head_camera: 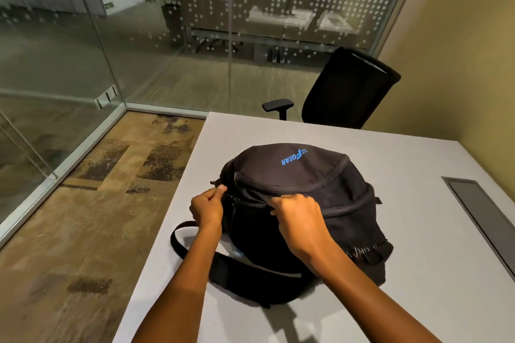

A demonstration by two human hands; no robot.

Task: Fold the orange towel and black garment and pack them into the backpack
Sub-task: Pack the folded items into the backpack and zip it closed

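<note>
Looking down at the backpack (301, 214), I see it lying on the table (418, 164) near the left edge, bulging and rounded, its straps trailing toward me. No orange towel or black garment shows, so I judge they are already inside and I am at the zip. The bag is soft cloth and will sag and shift under a pull, so it wants holding close by the zip line, with one hand bracing the fabric while the other draws the puller. My left hand (207, 207) is at the bag's left end, thumb and fingers pinched together on something small by the zip; I take it for the puller but cannot tell for sure. My right hand (299, 220) has its fingers curled into a fold of fabric along the zip seam, clamped on the bag itself.
</note>
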